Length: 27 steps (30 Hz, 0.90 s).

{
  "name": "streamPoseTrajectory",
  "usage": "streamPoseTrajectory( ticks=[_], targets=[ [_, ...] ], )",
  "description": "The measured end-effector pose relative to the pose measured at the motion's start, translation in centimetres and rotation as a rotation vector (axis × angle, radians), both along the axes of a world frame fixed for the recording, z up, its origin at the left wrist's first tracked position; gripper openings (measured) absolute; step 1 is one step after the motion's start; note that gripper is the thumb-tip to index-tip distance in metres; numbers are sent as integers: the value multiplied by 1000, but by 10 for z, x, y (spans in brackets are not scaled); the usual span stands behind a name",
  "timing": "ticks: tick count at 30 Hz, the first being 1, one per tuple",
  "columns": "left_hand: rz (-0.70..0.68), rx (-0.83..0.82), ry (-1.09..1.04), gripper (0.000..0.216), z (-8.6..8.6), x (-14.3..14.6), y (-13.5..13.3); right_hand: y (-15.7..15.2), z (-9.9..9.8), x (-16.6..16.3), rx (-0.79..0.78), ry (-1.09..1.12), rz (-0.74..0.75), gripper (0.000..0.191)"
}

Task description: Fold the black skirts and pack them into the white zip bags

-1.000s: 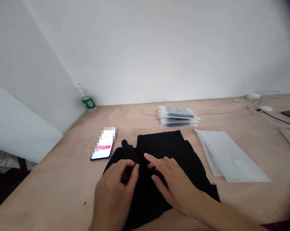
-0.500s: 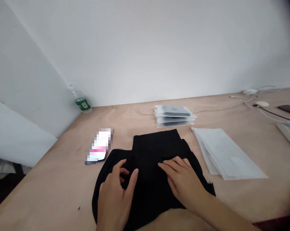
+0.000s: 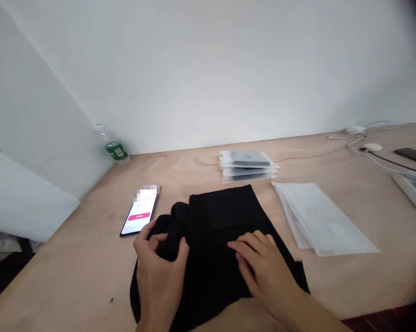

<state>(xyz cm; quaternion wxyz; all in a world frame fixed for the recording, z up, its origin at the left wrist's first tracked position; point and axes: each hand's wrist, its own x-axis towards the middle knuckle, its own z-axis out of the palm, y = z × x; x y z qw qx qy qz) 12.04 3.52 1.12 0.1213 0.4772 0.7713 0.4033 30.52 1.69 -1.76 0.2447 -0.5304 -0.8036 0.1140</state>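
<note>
A black cloth garment (image 3: 221, 216) lies flat on the wooden table (image 3: 73, 258), with a waistband-like edge towards the far side. My left hand (image 3: 157, 272) pinches a gathered fold at the garment's left side between thumb and fingers. My right hand (image 3: 265, 265) rests on the garment's right half, fingers together and pressing flat, gripping nothing. A smartphone (image 3: 139, 212) with a lit screen lies just beyond my left hand, not touching it.
Behind the garment stands a stack of plastic-wrapped packets (image 3: 247, 166). To the right lies a pile of translucent white bags (image 3: 318, 219). A green-labelled water bottle (image 3: 114, 146) stands in the far corner. A power strip (image 3: 413, 191), cables and a second phone (image 3: 413, 156) sit far right.
My left hand has moved up and left, lifting and gathering the garment's left edge into a fold. My right hand has shifted slightly down the cloth. The view has drifted slightly.
</note>
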Motion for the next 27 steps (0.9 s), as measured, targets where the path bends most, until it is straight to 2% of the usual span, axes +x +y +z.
streamPoseTrajectory(
  ticks=[2, 4, 6, 8, 10, 17, 21, 27],
  targets=[
    [-4, 137, 44, 58, 0, 8, -1, -2, -3, 3, 0, 74, -39, 38],
    [-118, 264, 113, 51, -5, 19, 0, -3, -6, 6, 3, 165, -106, 41],
    [-362, 349, 209, 48, -12, 29, 1, -2, -9, 10, -14, 260, -189, 41],
    [-617, 363, 319, 46, -21, 35, 1, 0, -11, 13, -64, 333, -275, 38],
    [-746, 331, 407, 40, -28, 35, 1, 3, -12, 16, -118, 368, -341, 37],
    [-744, 289, 422, 23, -41, 21, -7, 9, -9, 8, -85, 369, -378, 41],
    [-794, 283, 427, 28, -42, 21, -8, -2, -6, 8, -88, 335, -414, 44],
    [-893, 263, 514, 38, -48, 25, -4, -5, -17, 17, -61, 162, -427, 37]
  ],
)
